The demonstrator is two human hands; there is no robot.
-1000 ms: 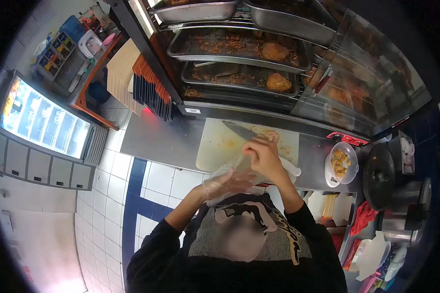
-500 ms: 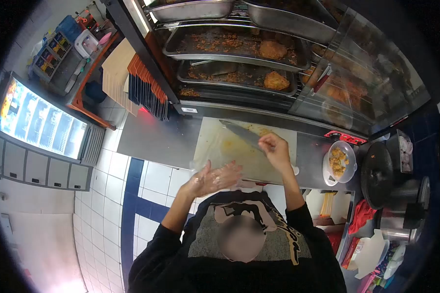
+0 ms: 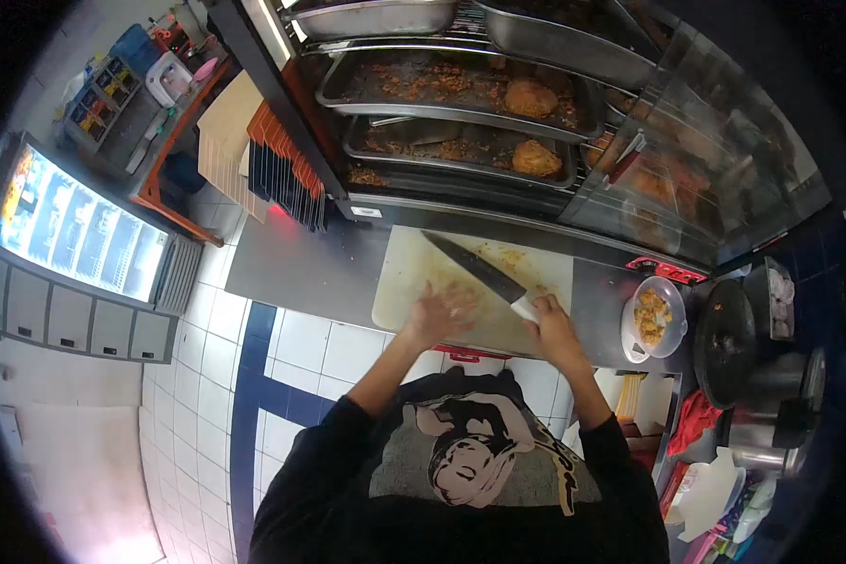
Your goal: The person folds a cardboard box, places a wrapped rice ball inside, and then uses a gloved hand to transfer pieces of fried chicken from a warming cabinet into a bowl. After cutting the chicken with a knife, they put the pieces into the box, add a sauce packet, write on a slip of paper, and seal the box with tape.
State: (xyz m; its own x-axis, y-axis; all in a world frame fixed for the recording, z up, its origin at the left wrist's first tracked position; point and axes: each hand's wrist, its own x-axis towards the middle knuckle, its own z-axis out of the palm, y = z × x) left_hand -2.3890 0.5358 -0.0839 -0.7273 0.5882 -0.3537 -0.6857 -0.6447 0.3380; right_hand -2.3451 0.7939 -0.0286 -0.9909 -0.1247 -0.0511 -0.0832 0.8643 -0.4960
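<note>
Knife (image 3: 479,269) points forward-left from the right hand (image 3: 554,329) gripping it, near the left hand (image 3: 436,318) with its fingers spread

The right hand (image 3: 556,331) has its fingers round the white handle (image 3: 524,309) of a knife (image 3: 477,267), blade slanting up and left from the grip across a cutting board (image 3: 405,278). Left of it, the left hand (image 3: 439,317) spreads open; off right, I spot a clear bowl (image 3: 681,322) of golden pieces (image 3: 650,316).
</note>
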